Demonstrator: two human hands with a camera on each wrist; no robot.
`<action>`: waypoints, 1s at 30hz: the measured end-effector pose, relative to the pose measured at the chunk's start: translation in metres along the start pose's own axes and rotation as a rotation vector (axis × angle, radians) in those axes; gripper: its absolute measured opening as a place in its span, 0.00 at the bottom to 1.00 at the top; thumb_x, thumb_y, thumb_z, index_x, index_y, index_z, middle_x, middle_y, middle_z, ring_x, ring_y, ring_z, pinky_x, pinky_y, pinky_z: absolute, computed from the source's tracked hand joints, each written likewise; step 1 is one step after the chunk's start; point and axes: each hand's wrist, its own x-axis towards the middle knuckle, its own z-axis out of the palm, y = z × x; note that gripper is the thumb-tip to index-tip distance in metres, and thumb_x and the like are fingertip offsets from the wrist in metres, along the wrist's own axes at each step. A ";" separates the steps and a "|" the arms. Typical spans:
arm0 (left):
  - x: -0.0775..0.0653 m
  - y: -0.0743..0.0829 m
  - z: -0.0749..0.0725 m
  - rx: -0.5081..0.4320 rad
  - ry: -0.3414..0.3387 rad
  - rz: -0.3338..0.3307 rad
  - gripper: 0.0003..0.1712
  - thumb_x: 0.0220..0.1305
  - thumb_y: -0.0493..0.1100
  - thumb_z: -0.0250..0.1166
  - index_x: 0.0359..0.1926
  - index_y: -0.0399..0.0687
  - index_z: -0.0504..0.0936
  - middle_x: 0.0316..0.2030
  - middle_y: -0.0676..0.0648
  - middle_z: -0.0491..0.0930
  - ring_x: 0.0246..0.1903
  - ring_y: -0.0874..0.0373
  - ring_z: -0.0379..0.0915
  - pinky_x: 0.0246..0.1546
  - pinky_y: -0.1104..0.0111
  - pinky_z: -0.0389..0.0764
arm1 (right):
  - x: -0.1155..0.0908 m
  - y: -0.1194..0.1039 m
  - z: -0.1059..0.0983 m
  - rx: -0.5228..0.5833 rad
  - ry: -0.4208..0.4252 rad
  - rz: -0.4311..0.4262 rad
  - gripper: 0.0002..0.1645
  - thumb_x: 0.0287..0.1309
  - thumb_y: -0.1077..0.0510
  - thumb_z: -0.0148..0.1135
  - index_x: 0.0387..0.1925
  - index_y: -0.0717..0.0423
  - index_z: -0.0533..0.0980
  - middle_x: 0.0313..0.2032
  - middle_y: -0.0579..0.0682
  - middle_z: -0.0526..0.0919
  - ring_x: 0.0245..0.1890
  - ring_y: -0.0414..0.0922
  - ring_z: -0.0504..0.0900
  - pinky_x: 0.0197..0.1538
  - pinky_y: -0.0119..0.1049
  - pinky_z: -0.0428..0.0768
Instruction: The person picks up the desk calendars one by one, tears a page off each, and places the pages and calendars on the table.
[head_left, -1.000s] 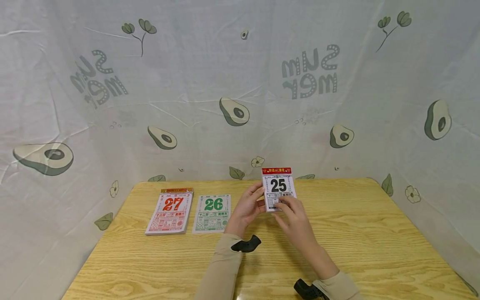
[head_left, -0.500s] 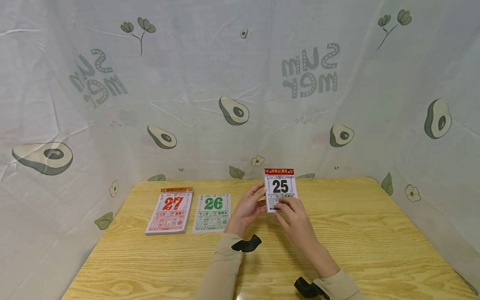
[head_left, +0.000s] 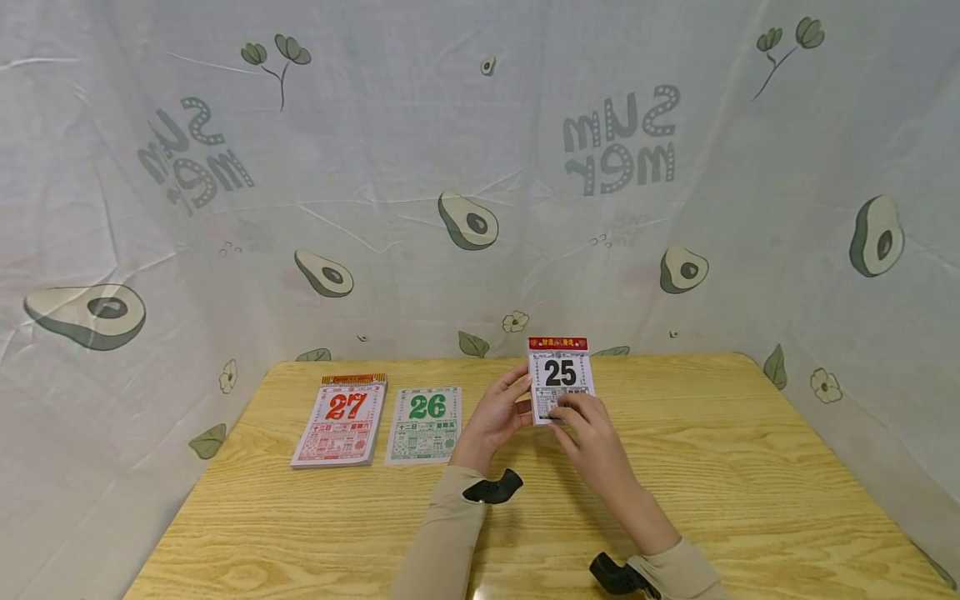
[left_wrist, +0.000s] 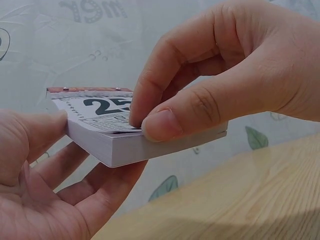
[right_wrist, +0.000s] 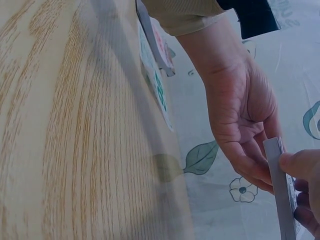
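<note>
My left hand [head_left: 497,410] holds a thick tear-off calendar [head_left: 559,372] above the table, thumb on its left edge and fingers beneath. Its top sheet has a black 25 under a red header strip. Thumb and index finger of my right hand [left_wrist: 220,75] pinch the lower edge of that top sheet [left_wrist: 102,122], which is slightly raised from the page block [left_wrist: 125,151]. In the right wrist view the calendar [right_wrist: 281,190] appears edge-on between both hands. A loose sheet with a green 26 [head_left: 427,408] lies left of my left hand.
A second calendar pad with a red 27 [head_left: 341,421] lies on the wooden table [head_left: 720,467], left of the green sheet. Behind the table hangs a pale curtain [head_left: 390,125] with avocado prints. Black wrist mounts [head_left: 491,487] sit on both sleeves.
Over the past second the calendar has shifted very slightly to the right with both hands. During the last half second hardly anything moves; the grip looks the same.
</note>
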 end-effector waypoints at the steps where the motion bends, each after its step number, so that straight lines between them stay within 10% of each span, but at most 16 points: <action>1: 0.000 0.000 0.000 -0.002 0.001 0.000 0.22 0.75 0.45 0.51 0.67 0.51 0.69 0.46 0.50 0.79 0.38 0.56 0.81 0.35 0.65 0.84 | 0.000 0.000 0.000 0.000 0.001 -0.001 0.14 0.40 0.68 0.77 0.32 0.60 0.82 0.43 0.56 0.80 0.47 0.53 0.76 0.50 0.46 0.78; 30: 0.000 -0.005 0.003 0.005 -0.017 -0.019 0.24 0.76 0.43 0.50 0.69 0.48 0.66 0.47 0.51 0.78 0.40 0.57 0.81 0.37 0.65 0.83 | 0.004 0.000 -0.005 0.043 0.076 0.051 0.08 0.45 0.70 0.74 0.29 0.63 0.82 0.34 0.54 0.83 0.41 0.50 0.79 0.43 0.39 0.80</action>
